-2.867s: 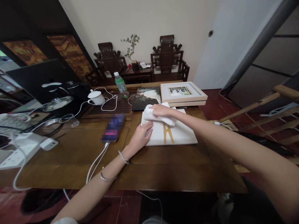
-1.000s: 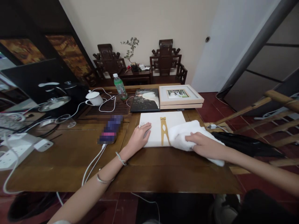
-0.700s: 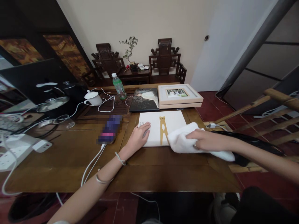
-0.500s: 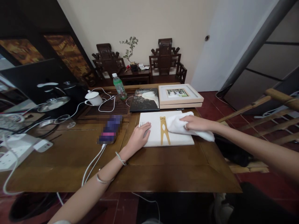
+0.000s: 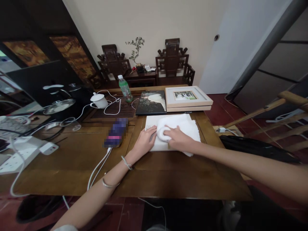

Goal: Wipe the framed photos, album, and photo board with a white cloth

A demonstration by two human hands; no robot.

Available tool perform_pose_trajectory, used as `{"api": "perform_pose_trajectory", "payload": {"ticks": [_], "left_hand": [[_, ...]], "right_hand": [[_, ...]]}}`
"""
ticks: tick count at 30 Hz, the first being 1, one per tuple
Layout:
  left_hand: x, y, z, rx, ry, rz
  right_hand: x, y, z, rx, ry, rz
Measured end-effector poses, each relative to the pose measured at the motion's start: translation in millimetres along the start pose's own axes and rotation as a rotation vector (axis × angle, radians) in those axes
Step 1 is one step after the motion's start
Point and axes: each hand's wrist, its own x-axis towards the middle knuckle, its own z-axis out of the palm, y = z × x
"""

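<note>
A flat white book or board [image 5: 149,121] with small lettering at its left side lies on the wooden table. My left hand [image 5: 145,139] rests on its left edge, fingers stretched out and holding nothing. Bunched and partly spread over the board is a white cloth [image 5: 185,125], which hides the gold figure on it. Pressing down on this cloth, my right hand [image 5: 177,138] grips it with bent fingers near the board's middle, close to my left fingertips.
Behind the board lie a dark picture panel [image 5: 151,103] and stacked pale photo frames [image 5: 202,99]. A green bottle [image 5: 125,89], a lidded white cup [image 5: 99,101] and a phone [image 5: 115,133] with its cable stand or lie leftward. Farther left are a power strip [image 5: 21,152] and a glass-lidded pot [image 5: 59,106].
My right hand has moved left across the board with the cloth, which now covers the gold figure. My left hand has stayed on the board's left edge.
</note>
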Motion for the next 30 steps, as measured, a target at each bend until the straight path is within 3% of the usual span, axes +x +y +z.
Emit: {"api": "perform_pose_trajectory", "payload": {"ticks": [7, 11, 16, 20, 25, 30], "left_hand": [[0, 4, -2.7, 0.048, -0.021, -0.029], [0, 3, -2.1, 0.053, -0.021, -0.026], [0, 0, 0.8, 0.016, -0.004, -0.002], [1, 4, -2.0, -0.097, 0.105, 0.002], [1, 13, -10.3, -0.26, 0.265, -0.067], [1, 11, -11.6, -0.434, 0.356, -0.178]], "right_hand": [[-56, -30, 4, 0.128, -0.116, -0.028], [-63, -27, -1, 0.141, -0.118, -0.014], [-31, 0, -10, 0.042, -0.053, -0.049], [12, 13, -16, -0.092, 0.013, -0.016], [47, 4, -7, -0.171, 0.06, 0.027], [38, -16, 7, -0.136, -0.045, -0.219]]}}
